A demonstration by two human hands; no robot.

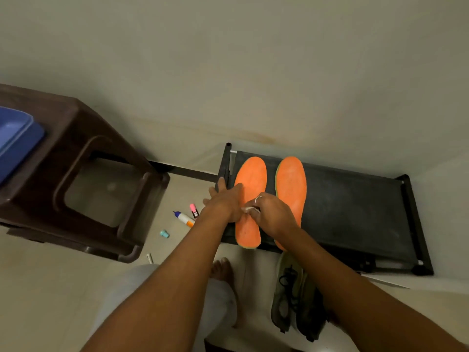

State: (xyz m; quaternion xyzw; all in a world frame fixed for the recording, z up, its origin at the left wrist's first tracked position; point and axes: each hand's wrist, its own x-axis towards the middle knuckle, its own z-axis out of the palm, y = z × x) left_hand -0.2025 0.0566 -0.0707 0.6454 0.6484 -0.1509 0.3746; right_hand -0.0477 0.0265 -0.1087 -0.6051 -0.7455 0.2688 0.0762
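Note:
Two orange insoles lie side by side on a low black rack. My left hand rests flat with straight fingers on the left insole, holding it down near its middle. My right hand pinches a small white cloth or wipe against the same insole, just right of my left wrist. The right insole lies untouched; my right forearm covers its near end.
A pair of dark olive shoes stands on the floor below the rack. A glue bottle, a pink marker, a small teal cap and a white cap lie on the floor. A brown plastic stool carrying a blue lid stands left.

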